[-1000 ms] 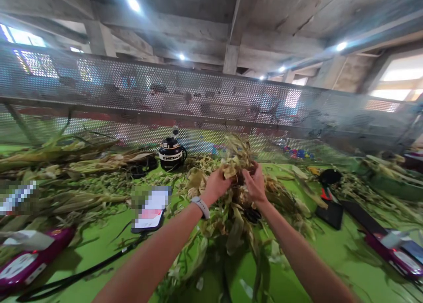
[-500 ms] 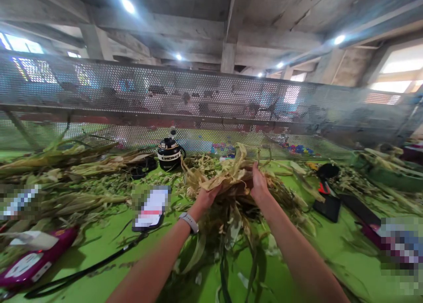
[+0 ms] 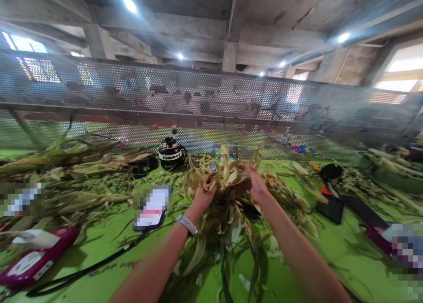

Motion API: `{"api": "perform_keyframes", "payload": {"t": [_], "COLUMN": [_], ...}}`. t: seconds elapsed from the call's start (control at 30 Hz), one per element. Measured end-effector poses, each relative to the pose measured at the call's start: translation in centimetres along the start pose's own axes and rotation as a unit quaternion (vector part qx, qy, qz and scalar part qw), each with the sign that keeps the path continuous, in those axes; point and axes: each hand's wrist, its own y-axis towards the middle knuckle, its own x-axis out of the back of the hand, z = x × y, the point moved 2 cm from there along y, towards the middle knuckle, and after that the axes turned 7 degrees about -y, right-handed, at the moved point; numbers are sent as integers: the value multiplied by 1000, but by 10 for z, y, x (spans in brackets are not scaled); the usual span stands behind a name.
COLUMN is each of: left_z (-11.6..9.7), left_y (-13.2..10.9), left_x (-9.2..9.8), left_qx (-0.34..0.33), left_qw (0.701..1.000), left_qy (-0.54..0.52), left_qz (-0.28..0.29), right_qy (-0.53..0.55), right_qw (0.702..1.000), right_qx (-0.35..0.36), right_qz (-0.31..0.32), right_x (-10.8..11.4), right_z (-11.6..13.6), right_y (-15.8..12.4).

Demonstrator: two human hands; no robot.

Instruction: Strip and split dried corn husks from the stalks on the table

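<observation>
Handling a husk bundle point(image 3: 233, 178), dry and loosely fanned, above the middle of a green tabletop point(image 3: 99, 237). Clamping the left edge of the bundle with the left hand point(image 3: 205, 196), partly hiding the fingertips behind leaf. Laying the right hand point(image 3: 258, 185) against the opposite side, without showing enough for telling whether gripping or only bracing. Judging by this two-sided contact, apparently gathering and arranging the leaves; probably calling next for even pressure and a light hold, to avoid splitting brittle leaf or shedding strips. Trailing long leaves point(image 3: 235, 228) below the hands toward the near side. Showing a small round object point(image 3: 213, 167) just beyond the left fingers, too small for identifying. Limiting movement at the far left with a black container point(image 3: 170, 154) marked ENERGY, and at the left forearm with a phone point(image 3: 153, 206) and a black strap point(image 3: 95, 269). Offering more sideways room beyond the right forearm, up to a flat black item point(image 3: 330, 211). Bounding the far side with a perforated metal screen point(image 3: 205, 101); not showing the near table edge.
</observation>
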Motion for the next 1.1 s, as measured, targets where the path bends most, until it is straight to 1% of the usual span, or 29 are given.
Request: {"api": "perform_keyframes", "payload": {"t": [0.1, 0.17, 0.2, 0.27, 0.37, 0.43, 0.5, 0.57, 0.63, 0.67, 0.7, 0.73, 0.8, 0.83, 0.87, 0.9, 0.93, 0.97, 1.0, 1.03, 1.1], "left_z": [-9, -9, -8, -5, -1, -1, -4, -10, -17, -19, -21, -22, -25, -28, -32, -35, -38, -40, -42, -43, -42], "left_y": [-5, -6, -6, -4, -2, -2, -4, -7, -10, -11, -12, -12, -14, -15, -15, -15, -15, -15, -15, -15, -12], "left_x": [1, 4, 5, 5, -1, -6, -9, -6, 1, 5, 9, 10, 9, 7, 4, -1, -5, -10, -15, -19, -24], "left_qx": [8, 33, 47, 61, 47, 35, 24, 8, 12, 35, 80, 137, 233, 254, 257, 246, 217, 183, 144, 109, 36], "left_qw": [999, 997, 995, 993, 994, 995, 997, 997, 992, 990, 990, 988, 967, 957, 952, 950, 945, 945, 953, 966, 990], "left_qy": [-32, -54, -59, -58, -60, -64, -48, 4, 66, 77, 57, 9, -98, -137, -167, -190, -245, -271, -264, -234, -129], "left_qz": [-23, -52, -65, -82, -76, -66, -59, -73, -103, -110, -100, -73, -15, 1, 4, 0, -18, -30, -31, -24, -36], "right_qy": [-30, -41, -47, -60, -101, -161, -235, -291, -310, -301, -285, -264, -228, -220, -218, -220, -222, -224, -226, -229, -229], "right_qw": [997, 994, 993, 992, 984, 967, 943, 919, 909, 911, 917, 925, 937, 940, 941, 940, 937, 934, 931, 927, 925], "right_qx": [43, 53, 53, 65, 130, 189, 235, 265, 277, 278, 274, 269, 259, 256, 255, 259, 266, 277, 287, 296, 302], "right_qz": [52, 86, 91, 85, 75, 55, 29, 0, -30, -44, -53, -56, -51, -48, -46, -43, -38, -31, -24, -14, 8], "right_x": [-5, -7, -8, -9, -11, -12, -12, -10, -7, -5, -4, -3, -2, -2, -3, -4, -6, -7, -9, -11, -15], "right_z": [-1, -1, 0, 1, 1, 0, -1, 0, 2, 3, 5, 6, 7, 7, 7, 7, 6, 6, 6, 5, 4], "right_y": [-2, -4, -5, -5, -5, -4, -3, -2, -1, 0, 0, 1, 3, 3, 3, 2, 1, -1, -4, -6, -11]}}
